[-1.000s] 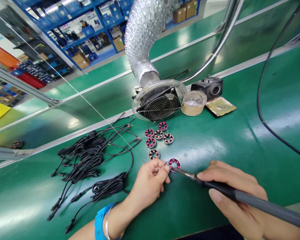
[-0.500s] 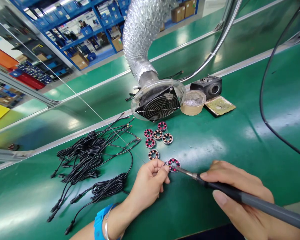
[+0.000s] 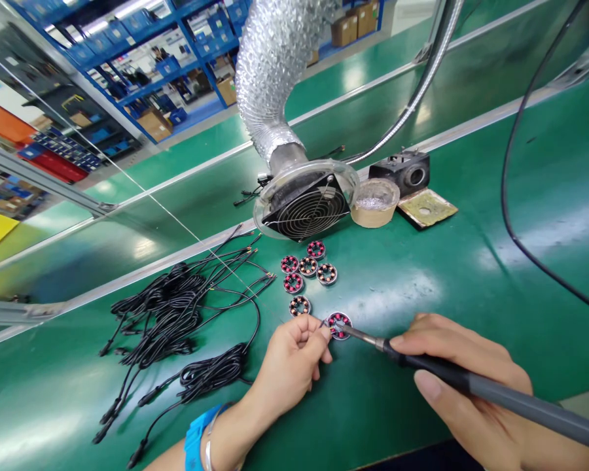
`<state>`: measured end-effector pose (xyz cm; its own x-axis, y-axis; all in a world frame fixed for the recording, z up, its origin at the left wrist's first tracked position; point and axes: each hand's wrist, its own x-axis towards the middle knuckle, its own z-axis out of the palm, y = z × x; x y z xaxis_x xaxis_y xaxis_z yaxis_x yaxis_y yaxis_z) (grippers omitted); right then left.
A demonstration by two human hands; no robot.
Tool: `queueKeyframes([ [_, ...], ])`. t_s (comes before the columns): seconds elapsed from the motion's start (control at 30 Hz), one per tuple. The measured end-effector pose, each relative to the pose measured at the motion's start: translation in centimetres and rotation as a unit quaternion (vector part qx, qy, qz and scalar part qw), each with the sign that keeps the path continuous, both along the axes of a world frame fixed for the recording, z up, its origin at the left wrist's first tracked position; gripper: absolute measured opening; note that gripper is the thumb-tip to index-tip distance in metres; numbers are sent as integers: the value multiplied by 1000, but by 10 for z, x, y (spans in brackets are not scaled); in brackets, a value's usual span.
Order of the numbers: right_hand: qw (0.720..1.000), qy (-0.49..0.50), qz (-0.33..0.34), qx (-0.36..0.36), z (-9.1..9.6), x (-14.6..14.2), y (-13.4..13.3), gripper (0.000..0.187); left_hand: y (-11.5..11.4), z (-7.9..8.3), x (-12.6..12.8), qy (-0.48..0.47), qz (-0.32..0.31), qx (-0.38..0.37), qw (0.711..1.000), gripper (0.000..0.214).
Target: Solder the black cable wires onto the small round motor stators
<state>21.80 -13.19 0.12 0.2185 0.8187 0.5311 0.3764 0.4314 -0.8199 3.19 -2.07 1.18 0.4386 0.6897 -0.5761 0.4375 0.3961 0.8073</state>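
Note:
A small round coil ring with red and copper windings lies on the green bench. My right hand grips a grey soldering iron, and the iron's metal tip touches that ring. My left hand is curled just left of the ring, with thumb and forefinger pinched on a thin solder wire that runs up to the left. Several more coil rings lie in a cluster behind it.
A fume fan on a silver flexible duct stands behind the rings. Beside it sit a solder-filled tub, a black holder and a yellow sponge pad. Black cable bundles lie at left. A black cord loops at right.
The hands and iron stay on the ring; only the view has shifted slightly, with the fan and rings sliding a little left.

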Motion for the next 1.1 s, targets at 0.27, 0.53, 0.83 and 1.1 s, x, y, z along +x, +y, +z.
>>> queueKeyframes([
  [0.27,1000,-6,0,-2,-1,6,1,28,2,-2,-4,-23,-4,-11,1000,35],
  [0.53,995,-81,-50,-10,1,41,14,23,6,-10,-14,-113,38,-98,988,48],
  [0.83,952,-210,-220,29,-11,95,77,26,6,-13,-17,-120,42,-99,987,45],
  [1.1,960,-273,61,29,-18,29,45,16,5,-9,-15,-104,35,-93,990,38],
])
